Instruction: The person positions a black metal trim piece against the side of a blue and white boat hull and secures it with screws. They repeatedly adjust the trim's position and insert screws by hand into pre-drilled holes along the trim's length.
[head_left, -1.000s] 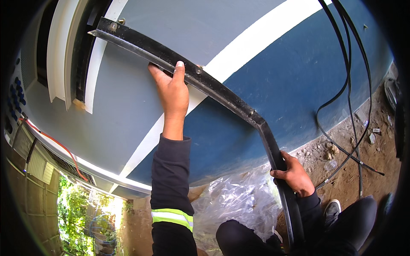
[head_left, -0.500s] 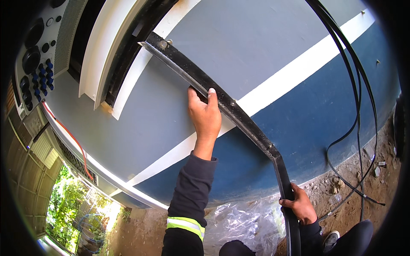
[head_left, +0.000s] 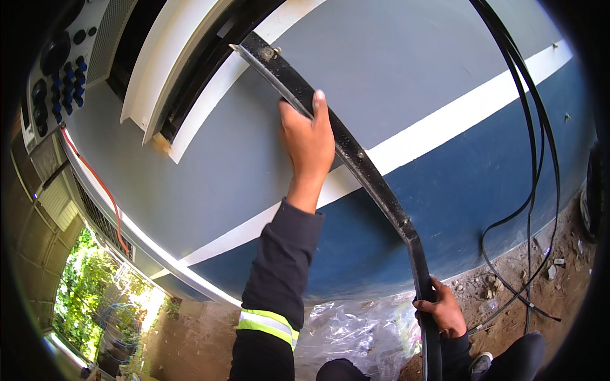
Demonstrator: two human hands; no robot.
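Note:
A long black metal bar (head_left: 375, 184), bent partway down, leans against a grey and blue wall with a white stripe (head_left: 445, 120). My left hand (head_left: 308, 143) is raised high and grips the bar's upper part, just below its bolted top end (head_left: 264, 54). My right hand (head_left: 441, 311) holds the bar's lower part near the ground. The bar's top end lies close to a white window frame (head_left: 171, 82).
Black cables (head_left: 530, 159) hang down the wall at right and loop over the dirt ground (head_left: 508, 305). Clear plastic sheeting (head_left: 356, 330) lies at the wall's foot. An orange wire (head_left: 101, 184) runs down the left side, with greenery (head_left: 82, 286) beyond.
The bar's top end has moved up and closer to the window frame. My left hand has risen with it, and my right hand has stayed low on the bar.

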